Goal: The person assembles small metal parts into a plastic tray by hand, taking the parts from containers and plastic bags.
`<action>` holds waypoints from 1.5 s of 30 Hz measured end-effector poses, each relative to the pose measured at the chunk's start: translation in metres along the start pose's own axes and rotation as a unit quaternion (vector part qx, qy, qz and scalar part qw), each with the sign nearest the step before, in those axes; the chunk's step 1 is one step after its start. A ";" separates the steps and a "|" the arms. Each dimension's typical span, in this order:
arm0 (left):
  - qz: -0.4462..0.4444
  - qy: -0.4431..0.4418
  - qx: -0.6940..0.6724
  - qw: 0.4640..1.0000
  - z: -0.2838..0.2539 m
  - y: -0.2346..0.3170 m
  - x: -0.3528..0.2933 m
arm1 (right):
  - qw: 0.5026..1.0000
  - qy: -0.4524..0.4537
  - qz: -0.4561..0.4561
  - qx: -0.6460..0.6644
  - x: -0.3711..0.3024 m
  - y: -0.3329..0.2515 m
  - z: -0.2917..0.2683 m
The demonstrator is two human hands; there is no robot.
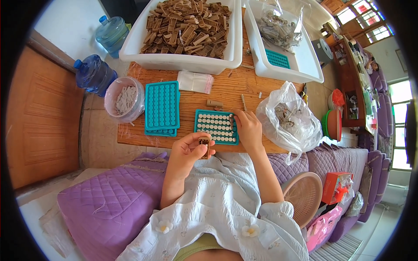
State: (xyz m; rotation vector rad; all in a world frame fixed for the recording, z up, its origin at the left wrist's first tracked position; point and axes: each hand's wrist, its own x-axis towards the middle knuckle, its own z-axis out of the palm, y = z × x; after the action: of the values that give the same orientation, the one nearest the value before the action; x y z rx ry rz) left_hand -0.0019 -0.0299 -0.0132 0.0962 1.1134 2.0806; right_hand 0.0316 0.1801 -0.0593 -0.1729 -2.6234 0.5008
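Teal stack point(162, 104) nr tabletop's point(187, 108) front L corner. L hand point(185, 151) at front edge pinches brown case point(204, 141); if grip slackens, it could drop lapward. Case sits btwn thumb & fingers, nr disc tray's point(196, 122) front L corner. A bump from R hand point(249, 129) could unseat white discs point(216, 127): its fingers are bunched at tray's R edge; can't tell if holding anything. Clear bag point(291, 119) nr tabletop's R edge.

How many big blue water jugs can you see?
2: a darker blue jug and, farther back, a paler blue jug, both left of the wooden table.
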 end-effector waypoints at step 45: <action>-0.005 -0.005 -0.001 1.000 -0.001 -0.004 -0.001 | 0.943 0.096 0.045 0.316 -0.003 -0.081 -0.031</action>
State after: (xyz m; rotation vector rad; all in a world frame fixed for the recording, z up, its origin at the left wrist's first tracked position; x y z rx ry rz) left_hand 0.0006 -0.0300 -0.0172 0.0996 1.1048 2.0699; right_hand 0.0455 0.1140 -0.0044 -0.1226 -2.1464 1.2543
